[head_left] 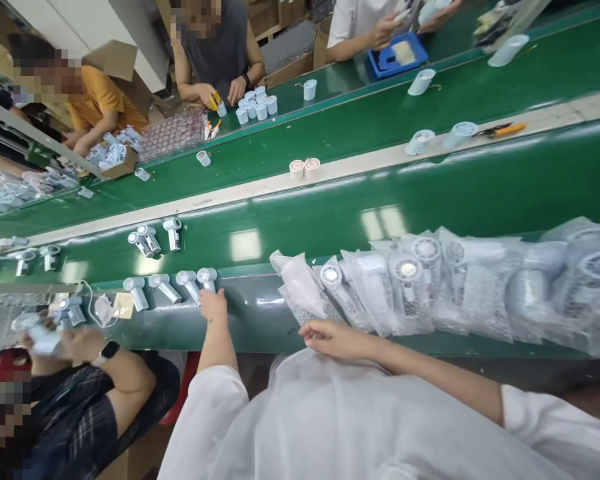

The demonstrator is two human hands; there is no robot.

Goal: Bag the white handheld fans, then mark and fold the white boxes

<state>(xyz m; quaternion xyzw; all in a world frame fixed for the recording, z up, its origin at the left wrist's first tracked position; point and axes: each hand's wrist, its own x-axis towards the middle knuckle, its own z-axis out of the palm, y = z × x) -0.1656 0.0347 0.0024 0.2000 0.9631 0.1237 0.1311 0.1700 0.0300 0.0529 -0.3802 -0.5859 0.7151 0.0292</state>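
Note:
My left hand [213, 305] is closed round the handle of a pale blue handheld fan [207, 276], at the right end of a short row on the near ledge. Beside it lie more unbagged fans, among them one fan [186, 281] close to its left. In front of my body, my right hand [333, 338] has its fingers curled together by the lower edge of a bagged fan [347, 293]. Whatever those fingers hold, if anything, is hidden. Clear plastic [290, 370] covers my lap below this hand.
Several bagged fans [475, 287] fill the ledge to my right. A green conveyor [320, 213] runs beyond it, with a few fans [172, 233] on its left part. Pliers [503, 130] lie on the pale divider. Co-workers sit opposite and at my left, one handling a fan [45, 337].

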